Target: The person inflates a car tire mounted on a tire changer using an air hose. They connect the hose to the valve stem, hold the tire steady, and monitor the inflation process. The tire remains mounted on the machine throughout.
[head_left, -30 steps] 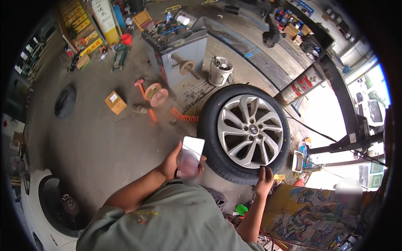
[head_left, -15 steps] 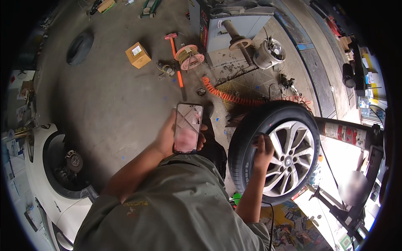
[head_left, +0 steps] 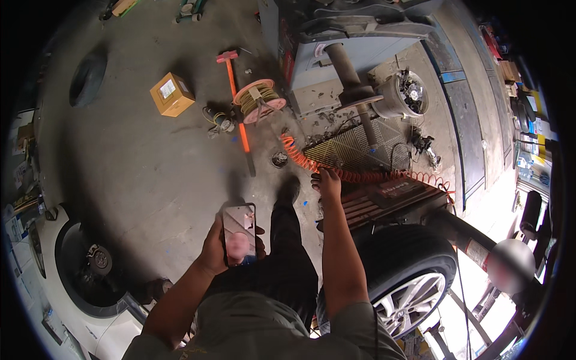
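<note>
My left hand (head_left: 213,247) is closed round a dark-framed phone (head_left: 240,231) with its screen lit, held low over my legs. My right hand (head_left: 327,182) reaches forward with its fingers curled, in line with an orange coiled air hose (head_left: 360,176). Whether it touches the hose, or has something small in its fingers, I cannot make out. Nearer me, beside my right forearm, stands a wheel: a black tyre (head_left: 399,255) on a silver spoked rim (head_left: 414,303).
Ahead is a grey machine (head_left: 384,57) with a thick shaft (head_left: 345,69); a white bucket (head_left: 387,99) of scraps stands beside it. A cable reel (head_left: 258,103), an orange-handled sledgehammer (head_left: 243,138) and a cardboard box (head_left: 174,99) lie on the floor. A white car (head_left: 48,252) is at left.
My right hand has left the wheel and moved forward toward the coiled hose. The phone sits lower and further left in view. The whole view has shifted forward, with the wheel now lower.
</note>
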### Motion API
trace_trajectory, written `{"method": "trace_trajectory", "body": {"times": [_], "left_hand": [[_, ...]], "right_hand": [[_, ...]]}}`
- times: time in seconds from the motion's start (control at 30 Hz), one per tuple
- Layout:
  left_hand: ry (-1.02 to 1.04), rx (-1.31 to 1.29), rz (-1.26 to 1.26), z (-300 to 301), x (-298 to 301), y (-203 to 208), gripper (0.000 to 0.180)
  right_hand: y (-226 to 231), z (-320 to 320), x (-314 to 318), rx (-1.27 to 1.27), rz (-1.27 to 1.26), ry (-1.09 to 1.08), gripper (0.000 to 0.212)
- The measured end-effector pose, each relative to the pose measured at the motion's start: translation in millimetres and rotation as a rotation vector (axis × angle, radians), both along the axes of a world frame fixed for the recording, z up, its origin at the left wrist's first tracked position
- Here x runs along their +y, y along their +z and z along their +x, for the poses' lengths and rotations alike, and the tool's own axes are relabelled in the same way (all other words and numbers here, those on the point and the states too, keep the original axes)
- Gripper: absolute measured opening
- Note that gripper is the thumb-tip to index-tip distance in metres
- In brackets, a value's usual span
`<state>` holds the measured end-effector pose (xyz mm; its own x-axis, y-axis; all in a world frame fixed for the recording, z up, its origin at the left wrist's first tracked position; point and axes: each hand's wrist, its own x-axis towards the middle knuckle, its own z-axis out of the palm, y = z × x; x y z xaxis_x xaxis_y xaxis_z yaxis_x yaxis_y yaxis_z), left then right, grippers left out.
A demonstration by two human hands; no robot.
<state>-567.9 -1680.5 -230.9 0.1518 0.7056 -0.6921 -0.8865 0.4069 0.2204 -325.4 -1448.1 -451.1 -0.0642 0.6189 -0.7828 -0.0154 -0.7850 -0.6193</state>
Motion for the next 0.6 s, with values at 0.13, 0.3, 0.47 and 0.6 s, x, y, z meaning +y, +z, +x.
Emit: {"method": "trace_trajectory", "body": {"times": [0.13,0.3,0.47,0.6], "left_hand": [[-0.006,-0.134,-0.122,-24.1,-4.7,-136.1,0.089],[0.106,-0.259,-0.272,-48.3,-38.6,-295.6,0.091],[0.154,-0.122,-0.291,-83.2,-81.4,-351.9,0.098],[0.187,-0.218,-0.213,-103.7,-76.7,-344.0,0.094]], "right_hand": [[-162.3,-59.8,45.5,-0.206,0.008,0.378,0.03],[-388.3,-124.4,93.0,-0.801,0.374,1.307,0.038],[-477.0,-210.7,97.7,-1.051,0.319,1.575,0.059],[-443.4,-171.2,22.4,-1.093,0.433,1.715,0.026]]}}
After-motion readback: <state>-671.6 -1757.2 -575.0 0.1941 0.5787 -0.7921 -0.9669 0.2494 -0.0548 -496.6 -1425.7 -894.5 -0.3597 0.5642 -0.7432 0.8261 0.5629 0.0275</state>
